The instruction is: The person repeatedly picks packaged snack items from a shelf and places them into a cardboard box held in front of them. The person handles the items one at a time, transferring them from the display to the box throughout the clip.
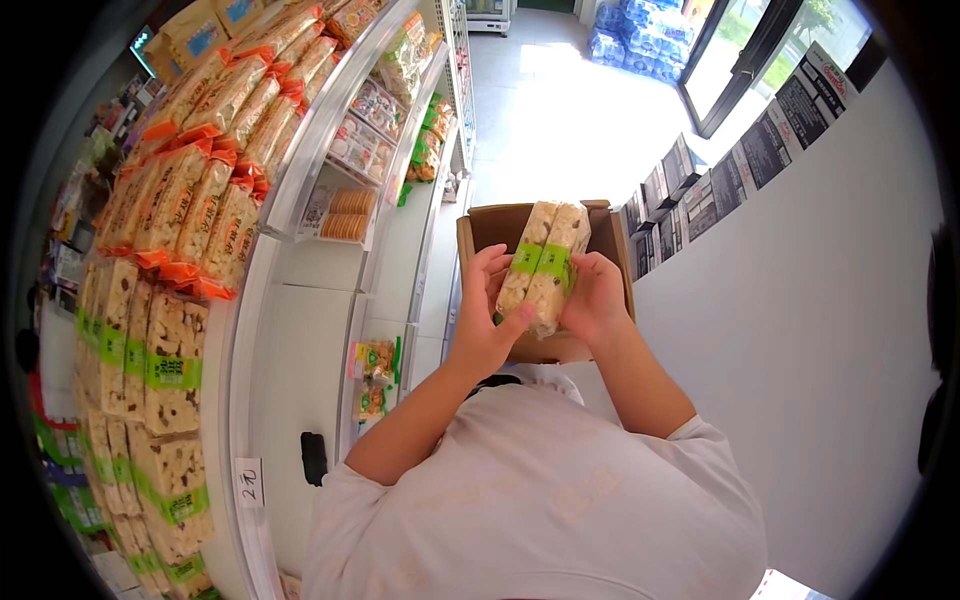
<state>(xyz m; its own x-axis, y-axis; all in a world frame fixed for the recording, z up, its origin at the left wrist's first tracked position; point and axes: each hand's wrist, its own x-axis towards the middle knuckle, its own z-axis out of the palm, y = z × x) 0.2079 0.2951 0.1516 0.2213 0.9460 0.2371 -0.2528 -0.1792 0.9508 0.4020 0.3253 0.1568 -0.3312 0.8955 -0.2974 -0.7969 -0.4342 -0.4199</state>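
Note:
Two long, clear-wrapped packs of pale snack bars with nuts (562,228) sit side by side in my grasp, each with a green label round its middle. My left hand (486,318) is closed on their left side, its thumb across the near end. On the other side, my right hand (597,300) grips the right pack with bent fingers. Both hands are above an open brown cardboard box (480,225), whose inside is mostly hidden by the packs and my arms.
A shelf (262,330) on the left carries green-labelled bar packs (173,350) and orange-ended packs (185,205). Lower tiers hold biscuits (348,214). A black object (314,458) lies nearby. A white wall (800,300) closes the right; wrapped blue bottles (640,38) stand by the glass door.

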